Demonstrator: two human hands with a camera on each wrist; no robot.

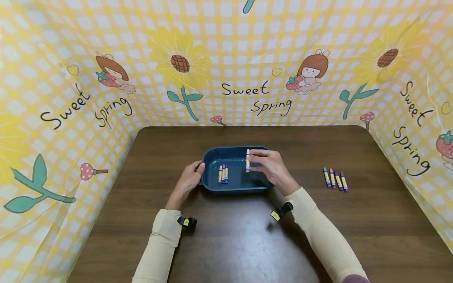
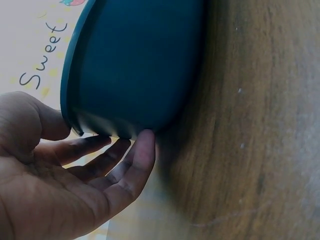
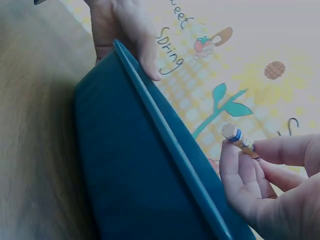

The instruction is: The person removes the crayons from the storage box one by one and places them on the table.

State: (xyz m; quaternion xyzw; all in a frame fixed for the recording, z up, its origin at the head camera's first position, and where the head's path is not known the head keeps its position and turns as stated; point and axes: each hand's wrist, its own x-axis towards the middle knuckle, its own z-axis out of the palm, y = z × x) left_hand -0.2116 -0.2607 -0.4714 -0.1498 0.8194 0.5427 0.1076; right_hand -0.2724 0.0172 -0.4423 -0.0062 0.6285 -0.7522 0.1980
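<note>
A dark blue rectangular tray (image 1: 212,189) stands on the table, with three paper-wrapped crayons (image 1: 223,174) side by side in its left part. At its left end my left hand (image 1: 191,177) grips it, thumb at the rim and fingertips against the outer wall (image 2: 135,75). Over the tray's right part, my right hand (image 1: 270,167) pinches a pale peach crayon (image 1: 247,161) between thumb and fingers. The crayon stands nearly upright in the head view, and its flat end (image 3: 229,130) faces the right wrist camera.
Several more crayons (image 1: 335,180), with blue, pink and purple ends, lie in a row on the brown wooden table (image 1: 226,243) to the right of the tray. A yellow checked cloth (image 1: 240,47) with flowers and lettering rises behind the table and along both sides.
</note>
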